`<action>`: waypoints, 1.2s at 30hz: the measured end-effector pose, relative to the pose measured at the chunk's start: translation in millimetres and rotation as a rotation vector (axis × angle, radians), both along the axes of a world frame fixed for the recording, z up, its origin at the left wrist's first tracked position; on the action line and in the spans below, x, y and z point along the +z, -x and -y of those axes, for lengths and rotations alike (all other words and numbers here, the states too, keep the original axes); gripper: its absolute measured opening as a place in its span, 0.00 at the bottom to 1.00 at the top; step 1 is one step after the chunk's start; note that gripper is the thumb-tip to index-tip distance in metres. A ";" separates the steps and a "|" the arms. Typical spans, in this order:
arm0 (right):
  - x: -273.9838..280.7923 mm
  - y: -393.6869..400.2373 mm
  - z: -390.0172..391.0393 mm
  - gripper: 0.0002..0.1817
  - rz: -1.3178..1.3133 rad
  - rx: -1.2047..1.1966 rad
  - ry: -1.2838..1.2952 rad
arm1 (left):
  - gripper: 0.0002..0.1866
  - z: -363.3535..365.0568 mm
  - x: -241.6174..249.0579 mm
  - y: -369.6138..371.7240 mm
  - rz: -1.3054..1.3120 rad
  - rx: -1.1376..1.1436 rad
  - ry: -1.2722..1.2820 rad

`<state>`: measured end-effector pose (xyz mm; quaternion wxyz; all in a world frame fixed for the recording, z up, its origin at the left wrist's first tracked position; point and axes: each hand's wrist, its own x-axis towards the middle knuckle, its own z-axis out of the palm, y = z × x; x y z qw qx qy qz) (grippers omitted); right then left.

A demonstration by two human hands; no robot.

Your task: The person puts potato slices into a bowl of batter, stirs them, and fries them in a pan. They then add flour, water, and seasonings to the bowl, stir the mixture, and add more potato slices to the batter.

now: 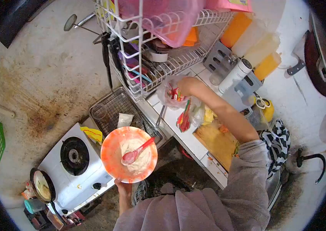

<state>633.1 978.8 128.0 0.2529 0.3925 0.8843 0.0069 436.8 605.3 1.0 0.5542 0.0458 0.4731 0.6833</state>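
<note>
Currently, a round orange-and-white bowl [109,154] is being grasped at its near rim by the left hand [123,186], the fingers mostly hidden beneath it. In the bowl, a pale, thick mixture [140,164] is being held, and a shiny red spoon [146,144] is being propped there, its handle crossing the right-hand rim. Beyond, over the white tiled counter [189,139], a thin clear plastic bag [166,96] is being reached into by the right hand [186,86]; small red packets [176,93] are being shown through its film. Whether anything is being pinched there cannot be told, as the fingertips are being hidden.

Just beside the bag, a long red-and-green packet [184,121] is being supported by the counter, with a wooden cutting board [215,144] nearer the body. Past the bowl's far rim, a small white sachet [125,120] is being held up by a metal wire tray [94,109]. To the left, a black-handled frying pan [43,186] is being seen at the edge of a white gas stove [64,158].

As a judgement, a spill is being risked: with the bowl being supported from one side only, it could tip if attention is being drawn to the bag. The spoon could slide out, and the light bag could be dragged along with the hand.
</note>
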 end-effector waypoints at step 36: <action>-4.7 -46.6 17.7 0.14 -0.730 -0.190 -0.260 | 0.39 -67.0 -4.2 41.1 0.123 -0.189 -0.109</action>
